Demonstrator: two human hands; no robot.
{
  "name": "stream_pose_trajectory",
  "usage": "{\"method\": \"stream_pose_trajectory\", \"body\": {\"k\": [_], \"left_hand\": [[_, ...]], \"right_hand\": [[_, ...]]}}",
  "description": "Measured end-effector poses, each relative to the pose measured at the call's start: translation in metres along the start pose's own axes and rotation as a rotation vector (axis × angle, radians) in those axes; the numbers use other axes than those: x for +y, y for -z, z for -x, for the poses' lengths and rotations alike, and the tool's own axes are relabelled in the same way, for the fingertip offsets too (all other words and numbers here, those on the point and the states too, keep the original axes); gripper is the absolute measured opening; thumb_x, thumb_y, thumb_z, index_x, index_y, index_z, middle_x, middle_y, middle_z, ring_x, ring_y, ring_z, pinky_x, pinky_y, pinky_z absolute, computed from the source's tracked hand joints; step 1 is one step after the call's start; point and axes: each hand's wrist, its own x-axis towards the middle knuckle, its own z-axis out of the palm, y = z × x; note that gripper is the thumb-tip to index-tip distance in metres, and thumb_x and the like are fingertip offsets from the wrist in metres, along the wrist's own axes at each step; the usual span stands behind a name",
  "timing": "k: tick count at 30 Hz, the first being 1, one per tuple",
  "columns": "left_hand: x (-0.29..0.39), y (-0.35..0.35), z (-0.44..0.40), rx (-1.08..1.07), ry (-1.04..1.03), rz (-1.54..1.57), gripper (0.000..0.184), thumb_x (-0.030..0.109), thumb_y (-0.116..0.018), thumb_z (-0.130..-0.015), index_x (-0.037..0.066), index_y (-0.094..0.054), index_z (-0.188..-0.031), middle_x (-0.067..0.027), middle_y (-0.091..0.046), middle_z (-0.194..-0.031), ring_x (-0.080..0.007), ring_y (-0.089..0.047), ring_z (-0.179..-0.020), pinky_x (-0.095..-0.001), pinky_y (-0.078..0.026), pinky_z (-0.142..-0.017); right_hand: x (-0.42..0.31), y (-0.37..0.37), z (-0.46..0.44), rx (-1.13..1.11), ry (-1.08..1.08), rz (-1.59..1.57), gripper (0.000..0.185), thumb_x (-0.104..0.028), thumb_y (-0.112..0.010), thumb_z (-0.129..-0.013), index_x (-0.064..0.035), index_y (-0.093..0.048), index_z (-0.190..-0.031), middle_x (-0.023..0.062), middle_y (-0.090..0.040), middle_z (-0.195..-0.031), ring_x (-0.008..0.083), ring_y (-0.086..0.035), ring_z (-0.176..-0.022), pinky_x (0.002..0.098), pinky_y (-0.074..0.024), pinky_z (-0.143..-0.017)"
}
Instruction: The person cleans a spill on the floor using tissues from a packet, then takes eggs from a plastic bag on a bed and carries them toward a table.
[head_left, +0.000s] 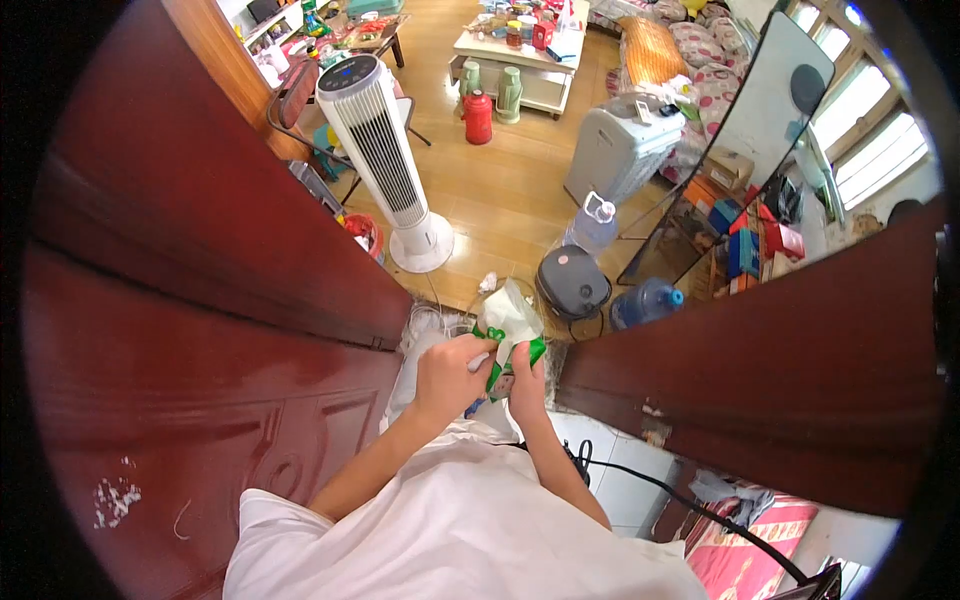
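Note:
In front of my body I hold a green-and-white soft pack (pixel 511 318) that looks like a tissue pack, with white sheet-like material at its top. My right hand (pixel 528 385) grips its right side, the thumb lying along the green wrapper. On the other side my left hand (pixel 452 378) is closed, its fingertips pressed against the pack's green edge near a white strip. The undersides of the fingers are hidden, so I cannot tell exactly what the left fingertips pinch.
Dark red door panels (pixel 330 420) flank me in a doorway. Beyond stand a white tower fan (pixel 375 140), a red thermos (pixel 478 118), a grey-white appliance (pixel 620 150), a dark grey rounded case (pixel 573 283), a blue water jug (pixel 645 303) and a leaning mirror (pixel 770 100).

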Motion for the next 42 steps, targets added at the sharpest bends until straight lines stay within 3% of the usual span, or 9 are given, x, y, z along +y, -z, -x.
{"method": "stream_pose_trajectory", "body": {"k": [6, 14, 16, 22, 27, 34, 36, 40, 42], "left_hand": [[-0.042, -0.03, -0.136, -0.14, -0.042, 0.057, 0.014, 0.011, -0.071, -0.074, 0.005, -0.073, -0.086, -0.0147, -0.069, -0.08, -0.0332, -0.066, -0.074, -0.0385, -0.052, -0.064], [-0.113, -0.094, -0.433, -0.575, -0.092, 0.138, 0.02, 0.029, -0.068, -0.076, 0.011, -0.075, -0.083, -0.0132, -0.07, -0.078, -0.0305, -0.068, -0.075, -0.0384, -0.053, -0.07], [-0.131, -0.112, -0.528, -0.539, -0.143, 0.341, 0.023, 0.032, -0.068, -0.073, 0.012, -0.075, -0.082, -0.0137, -0.069, -0.078, -0.0325, -0.067, -0.073, -0.0402, -0.053, -0.07], [-0.127, -0.083, -0.797, -0.451, -0.127, 0.342, 0.027, 0.031, -0.066, -0.07, 0.008, -0.073, -0.083, -0.0186, -0.067, -0.073, -0.0379, -0.064, -0.07, -0.0425, -0.053, -0.066], [-0.145, -0.052, -0.931, -0.29, 0.015, 0.633, 0.024, 0.025, -0.07, -0.076, 0.003, -0.069, -0.085, -0.0083, -0.065, -0.066, -0.0114, -0.061, -0.063, -0.0305, -0.049, -0.059], [-0.212, 0.022, -1.116, -0.249, 0.13, 0.65, 0.018, 0.022, -0.066, -0.086, 0.004, -0.065, -0.089, -0.0005, -0.063, -0.066, -0.0045, -0.057, -0.065, -0.0244, -0.045, -0.054], [-0.247, 0.026, -1.164, -0.018, 0.026, 0.512, 0.015, 0.021, -0.063, -0.091, 0.006, -0.063, -0.094, 0.0018, -0.06, -0.07, -0.0033, -0.054, -0.065, -0.0226, -0.043, -0.053], [-0.303, 0.057, -1.262, 0.038, 0.161, 0.396, 0.018, 0.017, -0.056, -0.095, 0.001, -0.056, -0.104, -0.0144, -0.057, -0.097, -0.0287, -0.057, -0.092, -0.0349, -0.045, -0.084], [-0.334, 0.074, -1.309, 0.204, -0.054, 0.199, 0.018, 0.015, -0.055, -0.095, 0.0, -0.054, -0.106, -0.0155, -0.052, -0.105, -0.0291, -0.053, -0.1, -0.0356, -0.041, -0.092]], "right_hand": [[-0.038, -0.017, -0.111, 0.305, -0.083, -0.204, 0.054, -0.047, -0.054, -0.097, -0.0055, -0.047, -0.131, 0.0023, -0.058, -0.113, 0.013, -0.054, -0.103, 0.0288, -0.0449, -0.089], [-0.053, 0.008, -0.371, 0.569, 0.052, -0.217, 0.063, -0.057, -0.043, -0.097, -0.0066, -0.044, -0.136, 0.0059, -0.056, -0.129, 0.0202, -0.056, -0.114, 0.0337, -0.0449, -0.097], [-0.091, -0.02, -0.457, 0.727, 0.099, -0.328, 0.067, -0.06, -0.038, -0.097, -0.0094, -0.039, -0.141, 0.0054, -0.051, -0.137, 0.0216, -0.052, -0.122, 0.0361, -0.0421, -0.102], [-0.2, -0.085, -0.689, 0.589, 0.122, -0.334, 0.082, -0.072, -0.035, -0.091, -0.0126, -0.03, -0.148, 0.0076, -0.043, -0.144, 0.0252, -0.046, -0.13, 0.0403, -0.0413, -0.104], [-0.244, -0.127, -0.833, 0.519, 0.143, -0.359, 0.079, -0.071, -0.037, -0.091, -0.0141, -0.035, -0.145, 0.0043, -0.048, -0.14, 0.0232, -0.049, -0.126, 0.0397, -0.042, -0.104], [-0.25, -0.174, -1.04, 0.353, 0.036, -0.377, 0.071, -0.066, -0.041, -0.093, -0.0126, -0.041, -0.14, 0.0056, -0.054, -0.132, 0.0242, -0.054, -0.119, 0.0412, -0.0469, -0.099], [-0.238, -0.181, -1.108, 0.382, -0.052, -0.415, 0.071, -0.065, -0.045, -0.092, -0.012, -0.043, -0.139, 0.0056, -0.058, -0.127, 0.0233, -0.057, -0.112, 0.0388, -0.0487, -0.094], [-0.25, -0.225, -1.237, 0.217, -0.135, -0.435, 0.068, -0.063, -0.049, -0.092, -0.0129, -0.045, -0.137, 0.0052, -0.059, -0.124, 0.023, -0.059, -0.109, 0.0397, -0.0498, -0.093], [-0.266, -0.257, -1.293, 0.16, -0.193, -0.435, 0.067, -0.063, -0.049, -0.092, -0.0125, -0.047, -0.136, 0.0055, -0.06, -0.123, 0.0221, -0.06, -0.107, 0.0385, -0.0512, -0.091]]}}
